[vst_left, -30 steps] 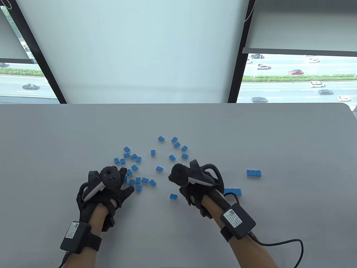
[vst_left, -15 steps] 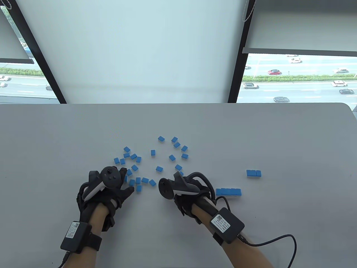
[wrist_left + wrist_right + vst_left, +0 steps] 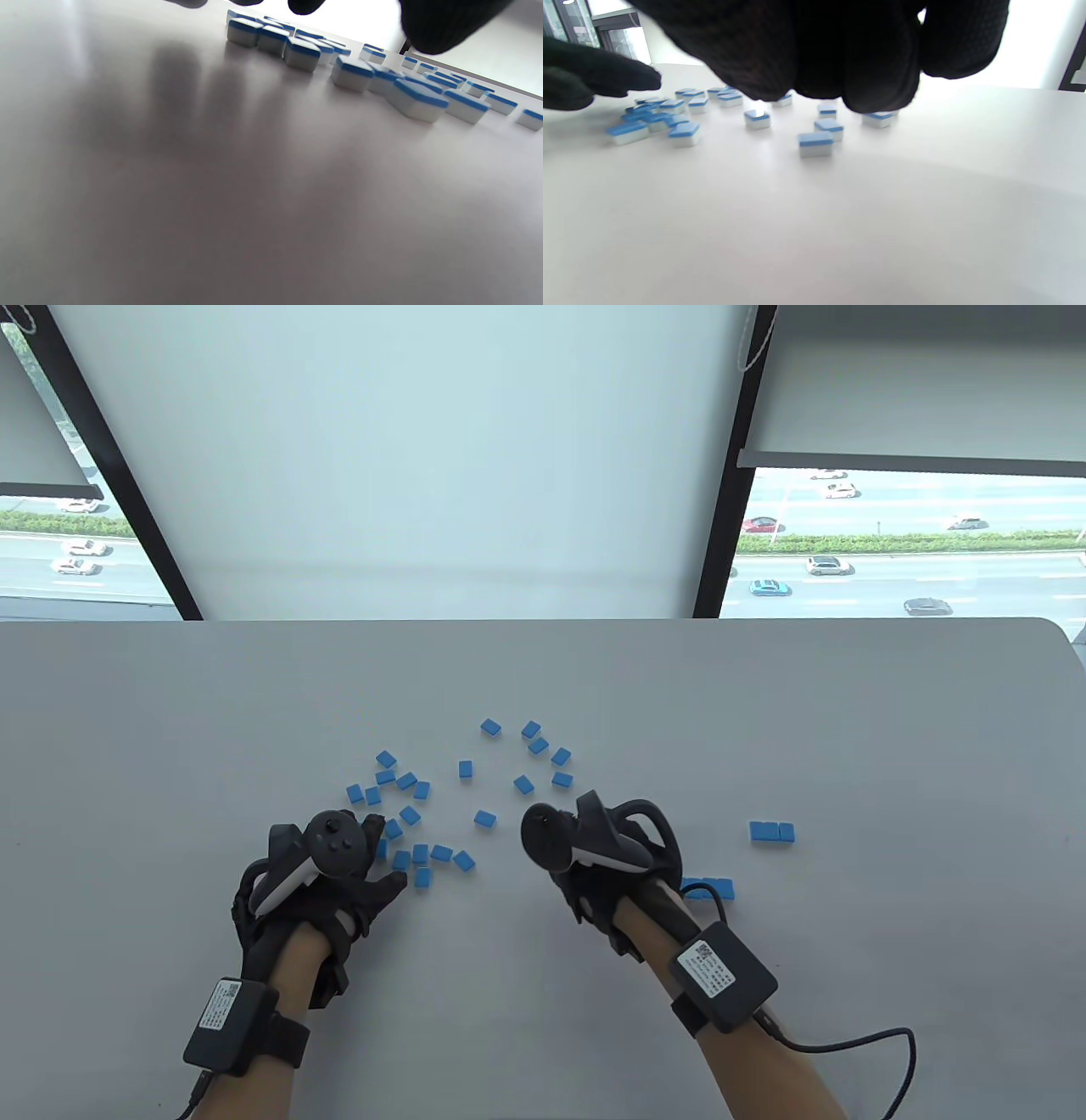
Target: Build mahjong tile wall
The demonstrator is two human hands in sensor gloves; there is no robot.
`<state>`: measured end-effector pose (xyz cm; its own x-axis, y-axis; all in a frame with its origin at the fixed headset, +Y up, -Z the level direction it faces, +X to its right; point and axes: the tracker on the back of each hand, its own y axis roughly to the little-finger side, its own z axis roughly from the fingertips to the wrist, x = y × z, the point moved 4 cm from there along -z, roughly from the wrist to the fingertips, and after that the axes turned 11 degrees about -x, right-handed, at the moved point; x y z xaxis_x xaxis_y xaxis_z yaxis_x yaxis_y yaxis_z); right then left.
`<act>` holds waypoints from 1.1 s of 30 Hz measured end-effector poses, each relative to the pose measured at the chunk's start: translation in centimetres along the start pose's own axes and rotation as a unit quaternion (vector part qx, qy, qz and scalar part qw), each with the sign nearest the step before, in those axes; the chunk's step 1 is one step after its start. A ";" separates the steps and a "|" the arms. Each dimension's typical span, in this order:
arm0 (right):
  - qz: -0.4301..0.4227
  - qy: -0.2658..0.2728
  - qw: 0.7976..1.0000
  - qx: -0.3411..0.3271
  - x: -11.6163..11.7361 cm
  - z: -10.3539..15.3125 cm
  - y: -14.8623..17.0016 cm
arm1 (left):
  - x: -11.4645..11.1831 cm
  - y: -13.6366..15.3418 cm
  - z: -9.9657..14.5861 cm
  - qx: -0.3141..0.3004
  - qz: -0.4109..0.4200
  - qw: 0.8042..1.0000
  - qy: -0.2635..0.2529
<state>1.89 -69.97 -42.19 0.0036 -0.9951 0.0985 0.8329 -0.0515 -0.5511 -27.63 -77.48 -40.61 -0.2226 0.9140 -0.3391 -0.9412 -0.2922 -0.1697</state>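
Observation:
Several loose blue-backed mahjong tiles (image 3: 484,818) lie scattered mid-table; they also show in the left wrist view (image 3: 301,53) and the right wrist view (image 3: 815,144). A short row of tiles (image 3: 717,888) lies partly hidden behind my right wrist. A row of three tiles (image 3: 772,832) lies further right. My left hand (image 3: 366,872) rests flat by the left cluster with its fingers spread, holding nothing. My right hand (image 3: 577,899) hovers between the loose tiles and the short row. Its fingers (image 3: 840,51) are curled together, and any tile in them is hidden.
The grey table (image 3: 764,695) ends at a far edge below the window. A black cable (image 3: 899,1052) loops from my right wrist box over the near right of the table. My left hand's fingers (image 3: 594,80) show at the left of the right wrist view.
My right hand dipped down-left over a lone tile near the front, then came back up-right. That tile is no longer on the table. My left hand has not moved.

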 end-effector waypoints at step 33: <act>-0.106 -0.069 0.922 0.367 4.4 12.7 26.6 | 0.0 0.1 0.0 -0.001 0.000 1.000 -0.003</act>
<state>31.09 -74.61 -45.94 -0.1749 -0.9464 0.2717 0.9727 -0.1233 0.1968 -27.71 -77.47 -40.69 -0.2239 0.9156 -0.3338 -0.9408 -0.2925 -0.1712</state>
